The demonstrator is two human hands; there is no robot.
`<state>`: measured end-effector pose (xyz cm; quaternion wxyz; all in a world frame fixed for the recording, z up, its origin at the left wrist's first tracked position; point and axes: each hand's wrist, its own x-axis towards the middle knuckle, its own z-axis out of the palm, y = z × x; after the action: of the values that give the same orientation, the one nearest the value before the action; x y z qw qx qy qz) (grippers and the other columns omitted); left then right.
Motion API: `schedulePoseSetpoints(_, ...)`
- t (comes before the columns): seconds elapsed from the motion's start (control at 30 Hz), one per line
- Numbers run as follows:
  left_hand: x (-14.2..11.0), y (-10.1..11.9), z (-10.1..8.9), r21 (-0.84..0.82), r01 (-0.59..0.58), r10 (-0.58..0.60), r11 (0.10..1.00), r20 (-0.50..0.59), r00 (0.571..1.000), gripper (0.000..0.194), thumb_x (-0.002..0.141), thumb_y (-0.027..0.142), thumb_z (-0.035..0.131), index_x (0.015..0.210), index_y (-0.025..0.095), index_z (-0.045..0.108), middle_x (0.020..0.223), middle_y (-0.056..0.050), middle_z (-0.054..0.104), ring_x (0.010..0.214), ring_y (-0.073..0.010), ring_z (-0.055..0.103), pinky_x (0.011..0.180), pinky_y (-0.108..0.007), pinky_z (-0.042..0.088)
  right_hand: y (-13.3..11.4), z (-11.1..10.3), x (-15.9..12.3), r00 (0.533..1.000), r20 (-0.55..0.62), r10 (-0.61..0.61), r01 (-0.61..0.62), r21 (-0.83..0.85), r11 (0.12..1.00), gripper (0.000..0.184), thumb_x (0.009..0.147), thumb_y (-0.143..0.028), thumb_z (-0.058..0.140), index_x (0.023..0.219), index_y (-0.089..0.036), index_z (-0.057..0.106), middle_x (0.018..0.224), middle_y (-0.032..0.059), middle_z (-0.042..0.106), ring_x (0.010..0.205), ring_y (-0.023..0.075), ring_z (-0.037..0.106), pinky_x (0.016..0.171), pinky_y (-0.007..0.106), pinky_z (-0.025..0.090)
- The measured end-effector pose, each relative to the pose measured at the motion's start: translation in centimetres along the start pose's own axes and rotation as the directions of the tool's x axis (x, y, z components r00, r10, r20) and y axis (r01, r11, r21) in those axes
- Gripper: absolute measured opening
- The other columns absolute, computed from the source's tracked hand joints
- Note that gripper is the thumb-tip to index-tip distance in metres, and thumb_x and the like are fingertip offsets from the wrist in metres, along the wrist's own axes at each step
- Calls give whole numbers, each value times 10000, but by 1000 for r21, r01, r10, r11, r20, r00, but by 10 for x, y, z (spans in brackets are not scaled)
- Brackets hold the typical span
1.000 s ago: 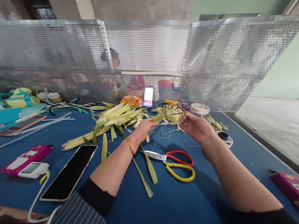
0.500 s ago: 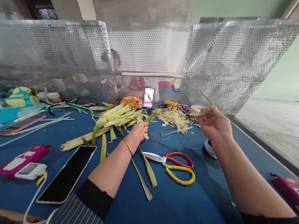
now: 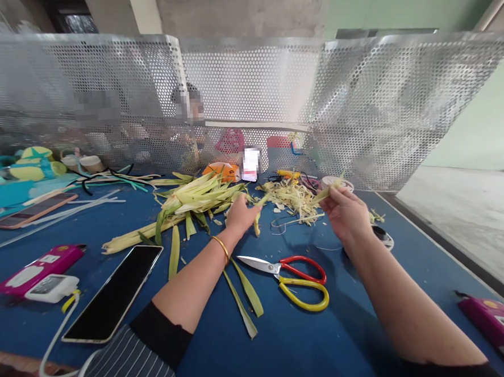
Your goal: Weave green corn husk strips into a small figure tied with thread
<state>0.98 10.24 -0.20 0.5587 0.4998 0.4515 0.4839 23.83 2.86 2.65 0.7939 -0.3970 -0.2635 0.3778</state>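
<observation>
My left hand (image 3: 240,213), with a gold bangle on the wrist, is closed on a narrow green leaf strip (image 3: 258,217) beside the bundle of green-yellow leaves (image 3: 193,200). My right hand (image 3: 342,211) pinches a thin pale leaf strip (image 3: 327,191) between thumb and fingers, just right of the heap of shredded leaf scraps (image 3: 293,197). Red-and-yellow scissors (image 3: 293,271) lie shut on the blue table (image 3: 287,345), below and between the two hands. Two cut leaf strips (image 3: 245,294) lie next to the scissors.
A black phone (image 3: 113,291) with a white cable, a pink device (image 3: 39,267) and a white one lie at the left. Another pink device (image 3: 497,318) sits at the right edge. A tape roll (image 3: 383,234) lies behind my right wrist. A perforated metal screen (image 3: 358,102) walls the table's far side.
My right hand pulled a thin strip up and to the right, away from the left hand, then came back down toward the scrap heap. My left hand stayed near the leaf bundle.
</observation>
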Motion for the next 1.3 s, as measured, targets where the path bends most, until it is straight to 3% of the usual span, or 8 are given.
schedulePoseSetpoints(0.1, -18, 5, 14, 395, -470, 430, 789, 190, 882, 518, 685, 73, 648, 1172, 246, 632, 1302, -80, 601, 999, -235, 591, 883, -319, 437, 15, 9, -12, 996, 70, 57, -53, -66, 996, 220, 612, -254, 839, 722, -190, 659, 707, -4, 707, 610, 114, 661, 574, 216, 538)
schedulePoseSetpoints(0.23, -31, 0, 29, 363, -684, 416, 633, 586, 696, 411, 794, 71, 529, 1131, 261, 670, 1156, -55, 678, 847, -195, 621, 831, -291, 437, 28, 20, -29, 980, 160, 116, -103, -85, 991, 274, 569, -304, 860, 750, -194, 686, 694, -10, 707, 616, 113, 647, 598, 227, 531)
schedulePoseSetpoints(0.3, -30, -4, 30, 405, -703, 392, 584, 619, 681, 234, 847, 138, 524, 936, 231, 720, 906, -58, 704, 806, -207, 614, 772, -277, 422, 30, 22, -32, 978, 173, 119, -103, -99, 990, 293, 552, -317, 871, 748, -195, 690, 669, -18, 694, 603, 106, 629, 584, 225, 520)
schedulePoseSetpoints(0.57, -16, -6, 10, 648, -563, 411, 514, 391, 824, 209, 869, 206, 565, 736, 222, 725, 807, -72, 673, 805, -214, 610, 746, -268, 393, 6, 8, -10, 992, -40, -121, 121, -21, 992, 208, 608, -267, 826, 671, -183, 646, 634, -48, 631, 534, 52, 532, 501, 171, 435)
schedulePoseSetpoints(0.77, -32, 14, 24, 489, -503, 463, 712, 211, 861, 211, 846, 255, 608, 1002, 211, 743, 1075, -77, 700, 930, -215, 621, 783, -279, 427, -3, 18, -24, 981, 171, 90, -74, -101, 992, 247, 567, -287, 845, 734, -184, 695, 628, -45, 604, 546, 64, 513, 490, 178, 410)
schedulePoseSetpoints(0.9, -48, 28, 39, 159, -285, 195, 945, 425, 884, 225, 724, 359, 736, 802, 148, 746, 772, -45, 710, 709, -160, 599, 676, -261, 436, 6, 30, -40, 959, 240, 152, -110, -180, 977, 270, 545, -327, 858, 699, -177, 693, 597, -46, 581, 538, 74, 482, 491, 202, 377)
schedulePoseSetpoints(1.1, -53, 33, 38, 103, -137, 73, 985, 469, 880, 113, 689, 234, 707, 639, 134, 693, 595, -4, 639, 563, -99, 514, 597, -237, 404, 7, 34, -45, 967, 218, 134, -79, -245, 966, 341, 509, -382, 864, 710, -172, 688, 626, -40, 589, 553, 71, 484, 489, 190, 362)
schedulePoseSetpoints(1.3, -52, 35, 32, 174, -208, 187, 962, 132, 973, 109, 669, 243, 713, 630, 147, 677, 582, 10, 602, 543, -95, 480, 532, -228, 367, 8, 39, -56, 912, 361, 194, 71, -605, 793, 395, 616, -513, 777, 758, -173, 637, 654, 7, 633, 608, 143, 577, 528, 240, 422)
